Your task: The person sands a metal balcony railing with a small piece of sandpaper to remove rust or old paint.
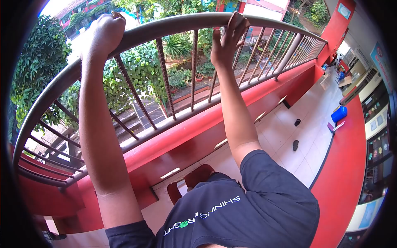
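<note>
My left hand point(106, 31) is closed at the top of the curved metal handrail point(165, 25), on the left. A small brownish bit point(118, 15) shows past its knuckles; I cannot make out what it is. Farther right along the same rail, my right hand point(227, 41) rests against the near side, thumb apart and fingers stretched up over the top. Thin twisted bars point(194, 70) run from the rail down to a lower rail above a red ledge point(190, 124). Both arms are raised, and a dark printed shirt point(231, 211) covers my torso.
Beyond the railing are leafy plants point(138, 74) and a tree point(39, 62). A tiled walkway point(269, 136) runs along the right, with dark footwear point(295, 145) on it, a blue bin point(339, 113) and a red-and-white wall. A dark red chair point(198, 175) stands beside me.
</note>
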Demonstrator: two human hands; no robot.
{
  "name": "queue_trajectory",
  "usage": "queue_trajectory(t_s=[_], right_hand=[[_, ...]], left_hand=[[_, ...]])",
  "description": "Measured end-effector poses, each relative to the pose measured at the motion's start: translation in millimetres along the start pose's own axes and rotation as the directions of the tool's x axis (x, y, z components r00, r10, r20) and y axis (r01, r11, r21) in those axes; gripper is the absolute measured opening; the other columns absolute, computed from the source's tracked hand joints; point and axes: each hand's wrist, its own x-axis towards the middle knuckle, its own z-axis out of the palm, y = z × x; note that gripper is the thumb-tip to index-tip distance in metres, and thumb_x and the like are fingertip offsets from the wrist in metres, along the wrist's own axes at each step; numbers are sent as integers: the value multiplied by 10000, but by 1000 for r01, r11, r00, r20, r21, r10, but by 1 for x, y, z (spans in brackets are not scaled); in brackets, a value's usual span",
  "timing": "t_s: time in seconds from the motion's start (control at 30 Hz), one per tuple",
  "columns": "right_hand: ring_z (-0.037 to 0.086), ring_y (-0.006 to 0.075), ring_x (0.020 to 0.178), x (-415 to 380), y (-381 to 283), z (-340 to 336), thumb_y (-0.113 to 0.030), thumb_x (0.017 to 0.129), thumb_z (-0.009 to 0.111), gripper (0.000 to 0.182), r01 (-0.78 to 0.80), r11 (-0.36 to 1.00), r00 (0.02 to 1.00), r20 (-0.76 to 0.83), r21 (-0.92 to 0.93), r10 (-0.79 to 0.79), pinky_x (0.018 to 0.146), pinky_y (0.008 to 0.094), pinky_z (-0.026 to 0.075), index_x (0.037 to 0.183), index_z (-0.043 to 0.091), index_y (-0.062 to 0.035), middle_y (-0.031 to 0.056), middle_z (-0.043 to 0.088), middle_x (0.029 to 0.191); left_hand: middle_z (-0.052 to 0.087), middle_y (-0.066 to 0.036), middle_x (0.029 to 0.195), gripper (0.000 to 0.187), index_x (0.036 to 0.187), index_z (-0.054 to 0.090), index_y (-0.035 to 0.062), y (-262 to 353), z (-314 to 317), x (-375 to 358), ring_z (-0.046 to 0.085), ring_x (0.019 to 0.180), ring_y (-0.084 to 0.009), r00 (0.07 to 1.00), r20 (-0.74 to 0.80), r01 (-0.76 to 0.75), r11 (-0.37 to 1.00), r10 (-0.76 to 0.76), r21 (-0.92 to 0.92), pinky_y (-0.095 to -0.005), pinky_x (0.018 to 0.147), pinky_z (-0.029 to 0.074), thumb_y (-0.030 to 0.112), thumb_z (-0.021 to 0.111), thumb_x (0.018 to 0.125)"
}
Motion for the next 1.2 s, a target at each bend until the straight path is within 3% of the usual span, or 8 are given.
queue_trajectory(t_s=[0.17, 0.37, 0.5, 0.63, 0.8, 0.93, 1.1, 1.2], right_hand=[[29, 550, 1540, -33, -23, 13, -920, 870, 216, 960, 614, 756, 761, 422, -226, -492, 1121, 810, 7, 1631, 275, -338, 325, 82, 1674], [10, 503, 1558, -5, -1, 9, -947, 839, 181, 1035, -47, 999, 997, -63, 20, 49, 1142, 786, -11, 1645, 243, -301, 281, 45, 1695], [40, 464, 1571, -27, -12, 10, -911, 876, 226, 964, 607, 723, 790, 351, -330, -503, 1153, 789, 9, 1608, 351, -296, 301, 154, 1671], [-2, 508, 1556, 8, 19, -8, -839, 932, 291, 972, -102, 995, 995, 10, 0, 102, 1141, 785, -14, 1670, 64, -249, 260, -63, 1701], [46, 460, 1573, -2, 12, -12, -833, 939, 294, 918, 731, 660, 672, 351, -174, -652, 1158, 772, 11, 1624, 310, -222, 276, 174, 1676], [-27, 457, 1576, 35, 61, -19, -791, 968, 321, 880, 62, 996, 991, -123, 58, -55, 1146, 770, 9, 1648, 253, -236, 272, 114, 1693], [-18, 461, 1578, 17, 57, -25, -883, 890, 337, 1018, 690, 661, 723, 334, -295, -605, 1193, 700, 19, 1638, 283, -193, 277, 59, 1698], [-25, 442, 1582, 28, 93, -24, -874, 903, 316, 1029, 76, 995, 997, -15, -69, -77, 1176, 712, 4, 1668, 149, -206, 272, -5, 1704]], left_hand=[[656, -258, 1284, 469, 1149, 702, 20, 12, -27, 1, 622, 1192, -438, 960, 267, 95, 994, -78, -50, -476, 1037, 469, 348, 471, 908], [659, -266, 1274, 470, 1152, 702, 22, 12, -25, 0, 632, 1178, -436, 961, 254, 112, 994, -107, -7, -483, 1025, 477, 350, 478, 901], [671, -259, 1254, 477, 1147, 703, 27, -3, -11, 8, 638, 1171, -431, 976, 217, 22, 1000, -18, -19, -487, 1024, 476, 361, 470, 899], [681, -231, 1240, 457, 1126, 706, 48, 16, -28, 0, 638, 1161, -429, 950, 270, 169, 986, -159, -13, -494, 1019, 475, 368, 486, 885], [673, -255, 1200, 416, 1004, 718, 33, 9, -27, -2, 650, 1110, -426, 973, 219, -95, 990, 70, 102, -460, 976, 492, 344, 472, 881], [673, -247, 1196, 414, 1011, 712, 23, 13, -21, 0, 648, 1108, -428, 964, 250, 80, 996, -89, 48, -470, 983, 486, 340, 467, 905], [664, -244, 1233, 440, 1070, 710, 33, 4, -18, 3, 640, 1127, -425, 976, 218, 33, 999, -30, -9, -476, 976, 477, 351, 468, 884], [659, -244, 1252, 458, 1097, 704, 37, 4, -16, 3, 634, 1144, -432, 979, 191, 91, 993, -74, -82, -480, 988, 473, 364, 456, 891]])
